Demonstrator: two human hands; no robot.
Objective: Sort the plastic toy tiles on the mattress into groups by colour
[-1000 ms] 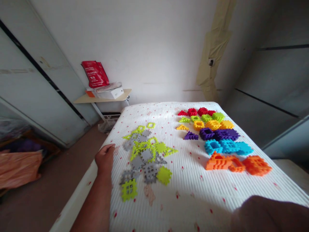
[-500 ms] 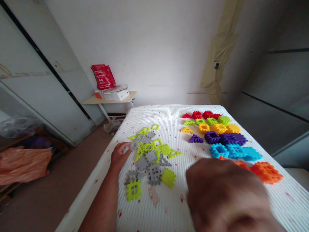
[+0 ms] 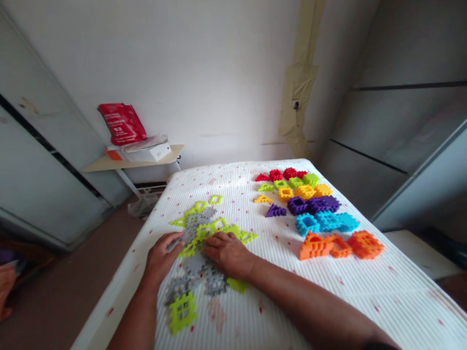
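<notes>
A mixed heap of grey and lime-green toothed plastic building pieces lies on the white ribbed bed cover (image 3: 277, 301). At the heap's left edge is my left hand (image 3: 162, 256), thumb and fingers apart, fingertips touching grey pieces (image 3: 188, 236). My right hand (image 3: 230, 253) rests over the middle of the heap, palm down with its fingers spread on the pieces. It covers part of the heap, and what lies under its palm is hidden. Nearer to me are a lime-green window piece (image 3: 182, 312) and a grey window piece (image 3: 216, 282).
On the right, pieces stand grouped by colour in rows: red (image 3: 290, 173), lime green (image 3: 295, 183), yellow (image 3: 304, 191), purple (image 3: 297, 205), blue (image 3: 327, 221) and orange (image 3: 366, 244). A small table (image 3: 134, 164) with a red bag (image 3: 122, 124) stands beyond the bed.
My right hand has moved left, from in front of the orange pieces onto the grey and green heap. My left hand remains at the heap's left edge. The view has turned rightward.
</notes>
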